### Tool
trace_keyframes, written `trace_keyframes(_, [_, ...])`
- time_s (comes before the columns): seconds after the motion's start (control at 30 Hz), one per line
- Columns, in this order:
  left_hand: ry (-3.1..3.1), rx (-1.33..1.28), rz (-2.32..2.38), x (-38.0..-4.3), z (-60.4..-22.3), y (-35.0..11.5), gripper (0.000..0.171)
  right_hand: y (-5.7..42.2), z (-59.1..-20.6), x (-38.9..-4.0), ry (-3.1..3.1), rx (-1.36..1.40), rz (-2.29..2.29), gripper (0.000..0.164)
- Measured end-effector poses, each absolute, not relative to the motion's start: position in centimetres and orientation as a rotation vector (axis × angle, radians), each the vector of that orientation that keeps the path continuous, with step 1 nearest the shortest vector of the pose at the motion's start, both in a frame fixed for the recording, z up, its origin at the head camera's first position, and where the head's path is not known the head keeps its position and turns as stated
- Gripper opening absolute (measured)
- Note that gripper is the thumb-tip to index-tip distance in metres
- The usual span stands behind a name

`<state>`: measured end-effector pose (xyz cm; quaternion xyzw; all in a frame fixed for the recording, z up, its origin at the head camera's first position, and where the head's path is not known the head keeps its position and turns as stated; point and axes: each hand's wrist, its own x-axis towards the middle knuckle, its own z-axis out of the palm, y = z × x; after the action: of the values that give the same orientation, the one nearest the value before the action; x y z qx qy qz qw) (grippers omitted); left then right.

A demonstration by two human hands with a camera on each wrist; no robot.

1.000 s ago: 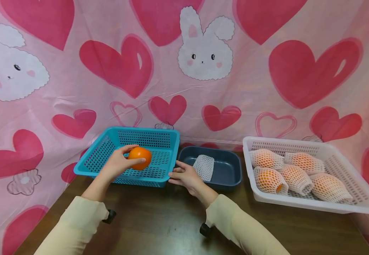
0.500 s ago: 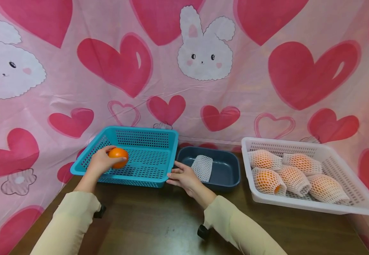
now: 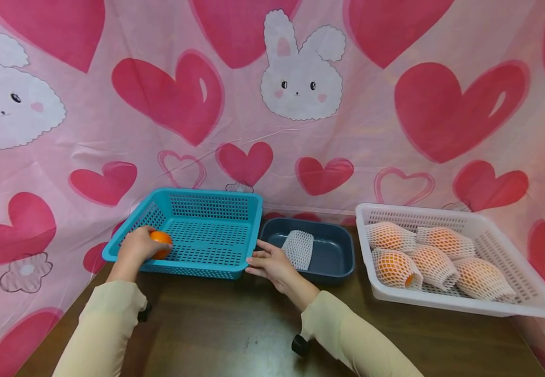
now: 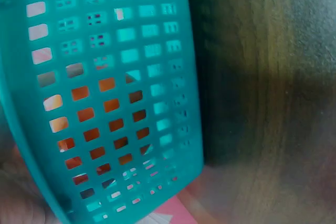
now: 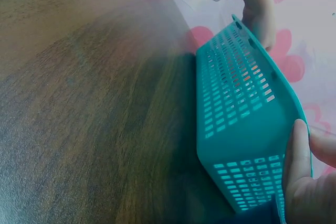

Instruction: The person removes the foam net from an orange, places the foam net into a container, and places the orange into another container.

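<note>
In the head view my left hand (image 3: 134,250) is inside the teal basket (image 3: 208,235), holding a bare orange (image 3: 161,244) low in its left front corner. The left wrist view shows the orange (image 4: 97,124) only through the holes of the basket wall (image 4: 126,56); most of that hand is hidden there. My right hand (image 3: 274,267) is at the basket's right front corner. In the right wrist view, thumb and finger of the right hand (image 5: 310,182) pinch the rim of the basket (image 5: 252,135).
A dark blue tray (image 3: 333,248) with one white foam net (image 3: 299,248) stands right of the basket. Farther right, a white basket (image 3: 531,283) holds several net-wrapped fruits (image 3: 434,264). A pink heart-printed cloth (image 3: 248,115) hangs behind the brown table (image 3: 215,324).
My left hand has moved left and down with the orange, from over the middle of the teal basket into its left front corner. The right hand stays at the rim.
</note>
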<state>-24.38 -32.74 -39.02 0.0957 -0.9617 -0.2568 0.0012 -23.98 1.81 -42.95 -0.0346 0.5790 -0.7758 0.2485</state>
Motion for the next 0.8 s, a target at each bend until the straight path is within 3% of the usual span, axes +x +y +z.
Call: trace_keyframes(0.8, [-3.103, 0.428, -0.723, -25.5, -40.0, -32.8, 0.056, 1.7, -43.3, -24.2, 1.571, -0.112, -2.139, 0.060])
